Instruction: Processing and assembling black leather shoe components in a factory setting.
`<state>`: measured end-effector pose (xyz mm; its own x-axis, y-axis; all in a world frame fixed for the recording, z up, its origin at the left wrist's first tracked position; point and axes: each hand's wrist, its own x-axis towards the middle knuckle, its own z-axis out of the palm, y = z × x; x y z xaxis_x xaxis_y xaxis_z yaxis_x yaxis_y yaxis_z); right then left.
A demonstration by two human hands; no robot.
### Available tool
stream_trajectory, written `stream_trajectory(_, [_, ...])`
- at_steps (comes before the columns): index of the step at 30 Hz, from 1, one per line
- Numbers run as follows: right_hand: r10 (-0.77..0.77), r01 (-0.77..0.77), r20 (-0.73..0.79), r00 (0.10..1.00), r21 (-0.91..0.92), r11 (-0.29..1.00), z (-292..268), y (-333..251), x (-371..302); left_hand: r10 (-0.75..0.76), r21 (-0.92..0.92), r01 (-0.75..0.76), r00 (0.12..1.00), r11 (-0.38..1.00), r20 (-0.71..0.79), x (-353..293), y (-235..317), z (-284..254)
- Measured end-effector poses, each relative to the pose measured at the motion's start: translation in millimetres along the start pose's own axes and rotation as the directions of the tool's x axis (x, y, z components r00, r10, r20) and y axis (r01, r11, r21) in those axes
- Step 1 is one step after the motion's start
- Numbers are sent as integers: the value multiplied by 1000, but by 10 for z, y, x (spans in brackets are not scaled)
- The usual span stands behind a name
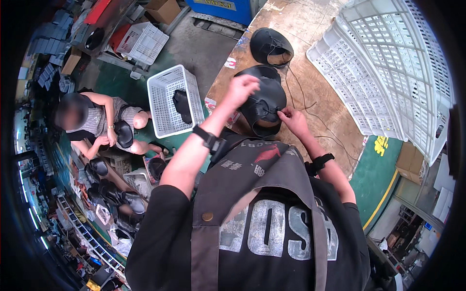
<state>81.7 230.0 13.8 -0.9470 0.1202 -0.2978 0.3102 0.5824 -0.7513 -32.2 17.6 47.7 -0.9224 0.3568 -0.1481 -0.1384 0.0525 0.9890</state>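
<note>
Over the black shoe upper (270, 95), left fingers (252, 82) curl, their hold unclear; right fingers (283, 114) pinch its lace (277, 110).

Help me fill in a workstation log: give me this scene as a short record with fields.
Left hand: raised beside a black shoe upper; whether the left hand grips anything is unclear
Right hand: the right hand pinches the upper's lace
Surface: wooden table
Beyond the upper: another black upper
Right side: white plastic crates
Left side: white floor crate; seated person
</note>
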Motion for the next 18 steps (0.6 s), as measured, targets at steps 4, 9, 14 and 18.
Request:
stream_trajectory(4, [-49,48,-6,999,-118,992,10,124,28,-3,432,-101,972,896,234,-62,-183,517])
stream_trajectory(9, [177,-189,65,982,341,921,40,363,97,17,659,-234,948,715,318,-139,-356,597])
stream_trajectory(14, [198,-245,143,970,550,798,42,362,106,124,694,-363,920,622,371,-155,-429,613])
stream_trajectory(18, [208,-271,174,962,572,775,23,331,101,119,691,-355,923,630,365,-164,-389,656])
